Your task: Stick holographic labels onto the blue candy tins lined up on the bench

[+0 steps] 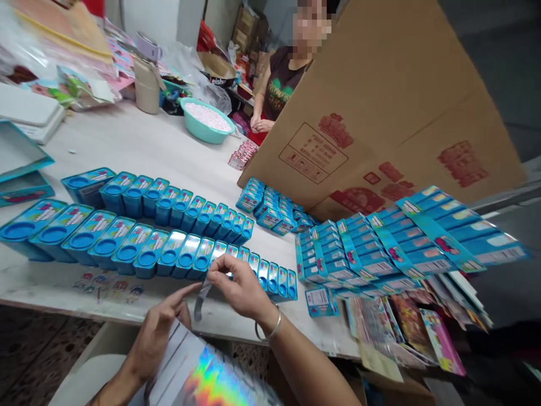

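My left hand [152,338] holds a shiny white sheet [211,366] with a rainbow sheen and thin lines, low in front of the table edge. Its index finger stretches toward a narrow silvery strip [202,299]. My right hand [239,285], with a bangle at the wrist, pinches the top of that strip between thumb and fingers. Just behind the right hand runs a front row of blue boxes [143,248] with round recessed tops. A second row of blue boxes [169,197] stands behind it.
Stacked blue cartons [380,237] fill the right, beside a large cardboard box [380,113]. One small blue box [319,301] lies near the front edge. Farther back are a teal basin [207,121], a beige jar [147,84] and a person [283,79] with hands together.
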`<state>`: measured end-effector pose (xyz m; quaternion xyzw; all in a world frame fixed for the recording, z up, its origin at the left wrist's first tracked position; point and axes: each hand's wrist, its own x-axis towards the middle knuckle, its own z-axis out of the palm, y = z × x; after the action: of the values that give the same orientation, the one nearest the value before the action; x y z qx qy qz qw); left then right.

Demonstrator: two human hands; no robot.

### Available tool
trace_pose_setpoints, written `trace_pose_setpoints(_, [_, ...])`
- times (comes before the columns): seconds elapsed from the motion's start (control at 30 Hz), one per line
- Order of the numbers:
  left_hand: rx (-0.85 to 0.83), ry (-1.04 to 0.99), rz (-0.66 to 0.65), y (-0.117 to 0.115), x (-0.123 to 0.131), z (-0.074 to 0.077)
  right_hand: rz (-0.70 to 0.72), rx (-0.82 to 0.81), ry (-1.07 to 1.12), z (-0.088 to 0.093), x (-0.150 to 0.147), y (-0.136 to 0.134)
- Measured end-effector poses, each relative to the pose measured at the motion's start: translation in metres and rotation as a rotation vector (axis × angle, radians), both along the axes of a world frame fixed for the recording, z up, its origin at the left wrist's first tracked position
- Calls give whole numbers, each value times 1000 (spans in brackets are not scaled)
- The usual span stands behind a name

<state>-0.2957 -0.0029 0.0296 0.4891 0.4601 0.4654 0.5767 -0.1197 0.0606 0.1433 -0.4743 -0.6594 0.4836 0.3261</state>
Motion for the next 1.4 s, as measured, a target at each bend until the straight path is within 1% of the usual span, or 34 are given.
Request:
trace_pose_setpoints(0.07, [-53,-2,3,10,2,5,-4,12,-6,-9,-7,11])
trace_pose_setpoints(0.17, [-138,63,57,25,11,11,-26,60,-75,-18,-11,23])
trace_pose_setpoints(0.23, [-179,85,91,33,17,12,-51,139,-187,-23,-12,30])
trace_pose_setpoints(0.37, [-227,100,141,42,24,12,-98,363,-459,-35,-15,42])
trace_pose_setpoints(0.47, [-235,132,163,44,25,10,-104,449,-549,-42,-18,47])
trace_pose_setpoints(0.53, [-234,169,172,45,25,7,-96,462,-584,-43,-19,49])
trace_pose_setpoints(0.73, [-224,325,172,55,23,-13,-81,393,-655,-41,-23,63])
trace_pose_setpoints(0.8, [-197,333,154,56,22,-14,-71,422,-681,-40,-23,67])
trace_pose_setpoints(0.87, [-149,336,134,51,18,-11,-55,467,-651,-32,-17,64])
trace_pose_setpoints(0.93, [-70,342,75,40,14,-3,-22,493,-546,-16,0,47])
trace_pose_setpoints(0.97, [-25,345,23,33,11,1,-1,487,-489,-6,11,32])
trace_pose_setpoints(1.03, [54,352,-107,17,9,9,60,436,-440,14,35,-6])
trace_pose_setpoints(1.07, [83,360,-157,10,9,12,110,399,-465,21,45,-29])
trace_pose_setpoints(1.1, [108,368,-190,4,11,14,153,361,-519,23,54,-51])
trace_pose_setpoints(1.13, [132,380,-211,-1,15,14,160,338,-589,22,60,-73])
trace_pose_setpoints(1.17, [158,396,-228,-6,19,14,130,330,-658,16,63,-93])
trace_pose_setpoints(1.2, [185,415,-244,-9,24,13,75,338,-710,5,63,-111])
trace_pose_setpoints(1.27, [226,446,-269,-12,36,12,-87,384,-735,-23,57,-137])
trace_pose_setpoints(1.33, [242,453,-271,-13,46,11,-260,460,-695,-53,48,-151])
trace_pose_setpoints(1.4, [238,458,-250,-13,52,11,-389,553,-678,-73,41,-157])
